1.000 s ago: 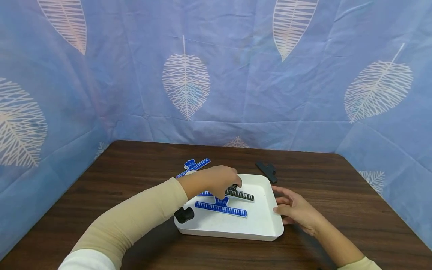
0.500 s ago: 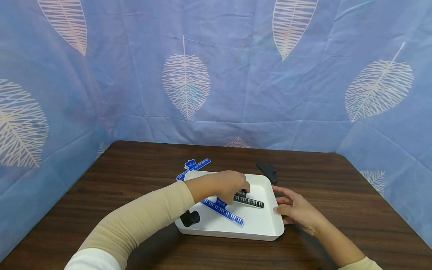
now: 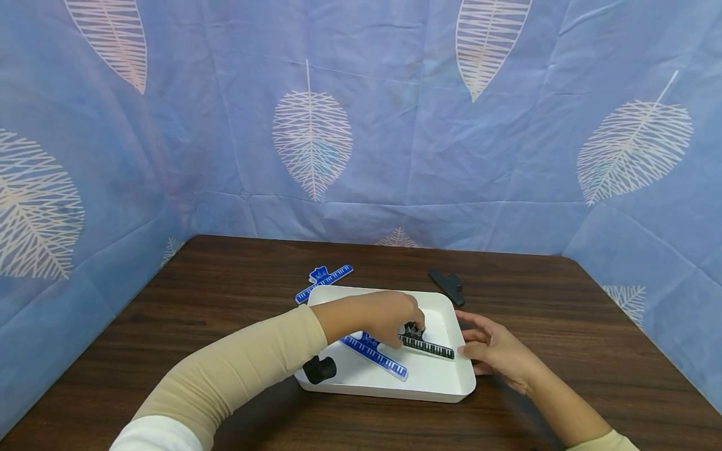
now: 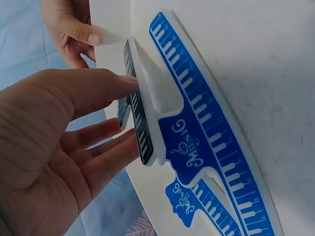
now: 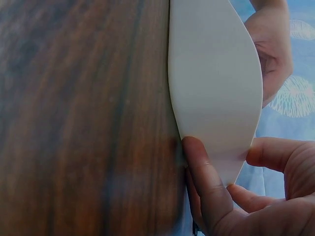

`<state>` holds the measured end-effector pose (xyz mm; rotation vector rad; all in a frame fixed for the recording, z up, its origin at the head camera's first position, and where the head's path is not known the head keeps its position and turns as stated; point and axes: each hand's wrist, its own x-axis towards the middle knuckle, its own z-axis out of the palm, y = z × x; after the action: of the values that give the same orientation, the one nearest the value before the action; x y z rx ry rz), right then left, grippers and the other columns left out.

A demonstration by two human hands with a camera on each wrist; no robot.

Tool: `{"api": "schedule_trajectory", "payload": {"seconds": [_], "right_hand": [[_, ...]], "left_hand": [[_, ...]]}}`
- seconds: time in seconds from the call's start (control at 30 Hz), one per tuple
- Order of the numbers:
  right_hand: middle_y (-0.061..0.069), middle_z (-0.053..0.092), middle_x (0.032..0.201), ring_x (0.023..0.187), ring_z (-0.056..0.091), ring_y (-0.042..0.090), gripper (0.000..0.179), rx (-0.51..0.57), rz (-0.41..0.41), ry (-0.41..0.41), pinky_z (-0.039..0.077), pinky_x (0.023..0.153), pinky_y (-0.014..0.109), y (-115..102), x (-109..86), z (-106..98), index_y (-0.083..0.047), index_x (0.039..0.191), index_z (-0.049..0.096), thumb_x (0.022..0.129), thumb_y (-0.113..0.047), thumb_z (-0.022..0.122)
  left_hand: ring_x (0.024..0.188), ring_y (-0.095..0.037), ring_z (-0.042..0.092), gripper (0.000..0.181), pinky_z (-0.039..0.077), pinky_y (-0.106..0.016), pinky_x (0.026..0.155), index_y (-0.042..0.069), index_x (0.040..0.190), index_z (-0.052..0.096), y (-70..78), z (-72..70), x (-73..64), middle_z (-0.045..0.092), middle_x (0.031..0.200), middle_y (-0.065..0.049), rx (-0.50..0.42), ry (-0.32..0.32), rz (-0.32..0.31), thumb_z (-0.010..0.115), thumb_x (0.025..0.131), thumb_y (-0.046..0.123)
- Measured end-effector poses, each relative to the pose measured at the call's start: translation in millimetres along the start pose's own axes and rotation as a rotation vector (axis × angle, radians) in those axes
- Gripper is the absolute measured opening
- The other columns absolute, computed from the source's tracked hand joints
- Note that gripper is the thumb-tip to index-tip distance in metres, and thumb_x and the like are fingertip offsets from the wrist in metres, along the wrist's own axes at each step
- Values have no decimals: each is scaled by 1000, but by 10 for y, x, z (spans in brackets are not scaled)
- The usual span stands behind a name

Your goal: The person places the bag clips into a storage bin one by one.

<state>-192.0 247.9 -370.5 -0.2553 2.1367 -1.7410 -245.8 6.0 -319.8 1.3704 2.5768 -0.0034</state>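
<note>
A black clip printed with piano keys (image 3: 427, 346) is in my left hand (image 3: 392, 316), over the right half of a white tray (image 3: 395, 393). In the left wrist view the thumb and fingers pinch this clip on its two sides. Beside it a blue piano-key clip (image 3: 376, 356) lies slanted in the tray. A second blue clip (image 4: 216, 209) shows past it in the left wrist view; the left hand hides it in the head view. My right hand (image 3: 496, 351) holds the tray's right wall, thumb at the rim and fingers along the outside.
Behind the tray's back left corner lies another blue piano-key clip (image 3: 326, 282) on the dark wooden table (image 3: 254, 263). A plain black clip (image 3: 447, 287) rests behind the back right corner. Patterned blue cloth (image 3: 361, 156) stands around the table.
My left hand has moved right and nearer with the black clip. The nearest blue clip has turned, its right end now closer to the tray's front. The right hand has stayed put.
</note>
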Motion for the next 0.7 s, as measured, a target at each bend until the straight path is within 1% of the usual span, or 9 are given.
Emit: {"api": "schedule_trajectory", "payload": {"seconds": [0.23, 0.37, 0.5, 0.7], "right_hand": [[29, 51, 129, 100, 65, 32, 79, -5, 5, 10, 57, 76, 49, -7, -7, 5, 2, 153, 14, 91, -4, 62], [31, 50, 130, 101, 65, 33, 78, 0, 0, 5, 57, 76, 49, -5, -9, 6, 2, 153, 14, 91, -3, 61], [31, 49, 130, 101, 65, 33, 78, 9, -8, -4, 57, 76, 49, -4, -9, 4, 2, 153, 13, 91, -3, 61], [30, 49, 130, 101, 65, 32, 78, 9, -3, -2, 57, 76, 48, -9, -8, 5, 2, 153, 13, 91, -3, 61]], "left_hand": [[106, -6, 57, 40, 45, -21, 95, 19, 122, 69, 27, -15, -8, 65, 117, 5, -30, 0, 47, 78, 83, 22], [109, -8, 58, 39, 46, -24, 96, 19, 122, 69, 29, -32, -28, 64, 120, 3, -43, 8, 30, 76, 84, 23], [113, -9, 57, 38, 46, -26, 97, 19, 122, 69, 15, -68, -78, 64, 122, 3, -34, 39, 15, 75, 85, 23], [114, -10, 57, 36, 45, -25, 99, 18, 122, 69, -11, -108, -162, 63, 122, 2, -2, 86, 23, 73, 87, 22]]}}
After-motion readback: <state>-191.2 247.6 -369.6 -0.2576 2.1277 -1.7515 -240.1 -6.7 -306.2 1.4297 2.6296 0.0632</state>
